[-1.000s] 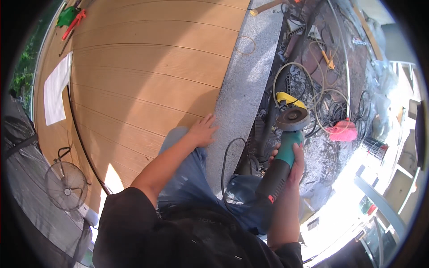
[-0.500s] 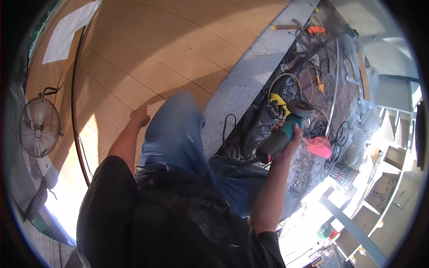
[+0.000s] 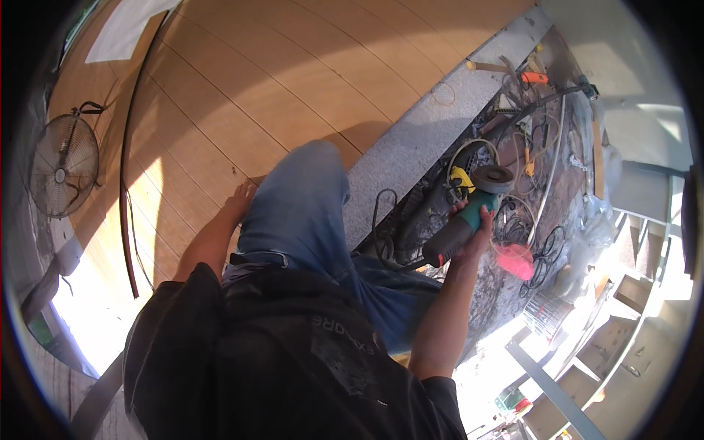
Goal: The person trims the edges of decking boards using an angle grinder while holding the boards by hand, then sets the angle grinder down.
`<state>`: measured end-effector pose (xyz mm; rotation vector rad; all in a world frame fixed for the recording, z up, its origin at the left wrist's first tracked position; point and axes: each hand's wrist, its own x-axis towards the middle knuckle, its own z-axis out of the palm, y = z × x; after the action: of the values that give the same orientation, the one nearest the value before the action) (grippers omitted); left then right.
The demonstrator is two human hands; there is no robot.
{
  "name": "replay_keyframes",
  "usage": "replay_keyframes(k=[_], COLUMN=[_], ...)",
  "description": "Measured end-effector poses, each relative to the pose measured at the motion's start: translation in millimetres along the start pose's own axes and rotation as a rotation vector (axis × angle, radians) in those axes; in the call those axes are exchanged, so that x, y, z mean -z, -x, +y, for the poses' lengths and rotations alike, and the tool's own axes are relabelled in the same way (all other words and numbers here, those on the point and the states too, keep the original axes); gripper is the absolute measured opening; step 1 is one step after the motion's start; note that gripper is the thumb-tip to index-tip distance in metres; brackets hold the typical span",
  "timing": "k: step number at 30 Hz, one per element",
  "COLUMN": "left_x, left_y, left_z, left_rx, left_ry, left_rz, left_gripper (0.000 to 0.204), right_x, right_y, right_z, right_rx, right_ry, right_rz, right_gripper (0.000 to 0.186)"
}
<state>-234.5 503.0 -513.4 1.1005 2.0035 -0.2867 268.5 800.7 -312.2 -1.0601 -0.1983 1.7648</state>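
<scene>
My right hand [image 3: 480, 233] is wrapped round the body of a teal and black angle grinder [image 3: 449, 236]. The grinder points up and away, its round dark disc [image 3: 492, 177] at the far end, and a dark cord runs from its rear. Beside my raised knee, my left hand [image 3: 240, 201] rests on the brown grooved wood panelling [image 3: 213, 139]; its fingers are stretched out and it holds nothing. A grey speckled ledge [image 3: 411, 139] runs along the panelling's right side.
Right of the ledge lie tangled cords, a yellow item [image 3: 460, 181], a hammer with a wooden handle [image 3: 484, 67], an orange-handled tool [image 3: 534, 78] and a pink item [image 3: 515, 262]. A wire fan [image 3: 64, 166] stands at far left. Shelving [image 3: 614, 345] is at the right.
My left hand has come down flatter beside my knee, its fingers more spread. The view has shifted slightly. The angle grinder stays in my right hand.
</scene>
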Motion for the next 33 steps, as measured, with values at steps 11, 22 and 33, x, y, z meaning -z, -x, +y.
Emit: replay_keyframes(k=[11, 22, 33], left_x=[-22.7, 235.5, 382.9], left_y=[-18.7, -217.6, -567.6], left_z=[-24.9, 200.9, 584.0], left_rx=[-0.104, -0.456, -0.475], left_ry=[-0.306, -0.109, -0.002], left_rz=[-0.004, 0.372, 0.552], left_gripper=[0.081, 0.042, 0.069], right_x=[-11.7, -57.7, -149.2], right_y=[-44.4, -94.5, -191.9], right_z=[5.9, 8.7, -16.9], right_rx=[-0.215, -0.377, -0.406], right_ry=[0.124, 0.093, 0.051], right_rz=[-0.048, 0.112, 0.44], right_gripper=[0.045, 0.057, 0.049])
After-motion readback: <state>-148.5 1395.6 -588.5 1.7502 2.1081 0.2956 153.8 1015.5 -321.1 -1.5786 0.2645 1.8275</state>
